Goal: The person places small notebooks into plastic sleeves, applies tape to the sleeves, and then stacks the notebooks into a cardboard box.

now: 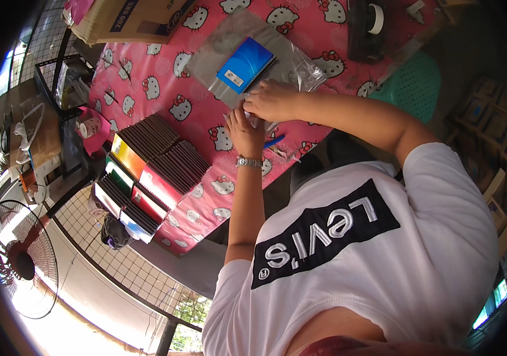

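Observation:
A small blue spiral notebook with a white label lies inside a large clear plastic bag on the table. At the near end of the bag my two hands meet, close to the notebook's lower corner. My left hand, with a metal watch on the wrist, has its fingers closed on the bag's edge. Beside it my right hand is bent over, its fingers pinching the same gathered plastic. The fingertips partly hide one another. Whether more notebooks lie under the blue one, I cannot tell.
Stacks of spiral notebooks in several colours stand at the table's left. A cardboard box sits at the far left edge, and a dark tape dispenser at the far right. Below it is a green stool. A fan stands lower left.

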`<state>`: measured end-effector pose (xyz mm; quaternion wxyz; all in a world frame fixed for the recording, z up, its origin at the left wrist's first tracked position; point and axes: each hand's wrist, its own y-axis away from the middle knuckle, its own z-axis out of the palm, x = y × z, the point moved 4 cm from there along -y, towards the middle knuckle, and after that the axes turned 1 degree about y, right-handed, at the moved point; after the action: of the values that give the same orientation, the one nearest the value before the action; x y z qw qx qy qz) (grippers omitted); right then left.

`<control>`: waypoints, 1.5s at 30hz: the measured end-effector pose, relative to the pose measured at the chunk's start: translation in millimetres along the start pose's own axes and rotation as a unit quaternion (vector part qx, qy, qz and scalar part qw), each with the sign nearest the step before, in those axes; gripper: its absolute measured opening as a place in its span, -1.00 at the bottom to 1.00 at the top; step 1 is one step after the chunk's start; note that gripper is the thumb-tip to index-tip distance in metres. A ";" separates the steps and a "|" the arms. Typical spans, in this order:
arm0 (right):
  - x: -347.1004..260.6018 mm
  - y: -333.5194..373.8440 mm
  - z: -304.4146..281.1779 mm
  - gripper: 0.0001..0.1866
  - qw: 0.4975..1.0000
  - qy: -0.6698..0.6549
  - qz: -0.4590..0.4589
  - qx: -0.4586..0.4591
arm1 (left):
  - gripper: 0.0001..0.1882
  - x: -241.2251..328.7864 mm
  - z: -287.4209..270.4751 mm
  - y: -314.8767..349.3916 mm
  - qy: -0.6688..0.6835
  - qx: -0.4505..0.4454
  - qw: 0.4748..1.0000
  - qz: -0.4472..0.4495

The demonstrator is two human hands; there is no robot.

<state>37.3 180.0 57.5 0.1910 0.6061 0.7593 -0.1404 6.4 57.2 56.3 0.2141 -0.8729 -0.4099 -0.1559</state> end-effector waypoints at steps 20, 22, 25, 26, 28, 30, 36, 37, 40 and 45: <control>196.5 -28.4 -68.6 -0.76 0.973 -0.148 0.154 -0.086 | -0.30 37.0 69.5 -28.6 -0.080 -0.149 0.981 0.090; 209.2 -23.7 -71.9 -0.71 0.971 -0.129 0.196 -0.045 | -0.23 35.1 71.2 -27.8 -0.097 -0.149 0.980 0.089; 186.1 -59.3 -41.5 -0.59 0.939 -0.313 0.124 0.067 | -0.18 35.4 71.5 -27.9 -0.108 -0.149 0.979 0.085; 187.3 -65.5 -30.1 -0.47 0.927 -0.307 0.206 -0.061 | -0.18 34.8 71.0 -27.5 -0.110 -0.148 0.979 0.082; 197.4 -70.4 -21.1 -0.45 0.909 -0.339 0.227 -0.087 | -0.17 35.1 70.4 -29.0 -0.104 -0.146 0.980 0.086; 200.8 -69.3 -17.1 -0.42 0.882 -0.385 0.256 -0.087 | -0.16 34.4 70.0 -29.6 -0.102 -0.148 0.980 0.090; 169.4 -14.4 -54.8 -0.41 0.857 -0.436 0.261 0.080 | -0.15 28.6 69.6 -30.8 -0.103 -0.156 0.977 0.101; 163.5 -1.3 -54.4 -0.42 0.878 -0.409 0.246 0.035 | -0.15 30.5 69.0 -32.9 -0.102 -0.157 0.977 0.102; 179.5 38.4 -38.0 -0.45 0.882 -0.395 0.255 0.038 | -0.15 35.8 65.3 -32.7 -0.100 -0.170 0.975 0.101; 204.2 -6.0 -67.8 -0.62 0.918 -0.239 0.256 0.185 | -0.14 33.1 66.2 -31.5 -0.110 -0.171 0.975 0.093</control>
<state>-15.9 385.7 23.7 0.2805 0.7524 0.4704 -0.3659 8.5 129.9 22.0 0.0285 -0.9425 -0.3153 -0.1066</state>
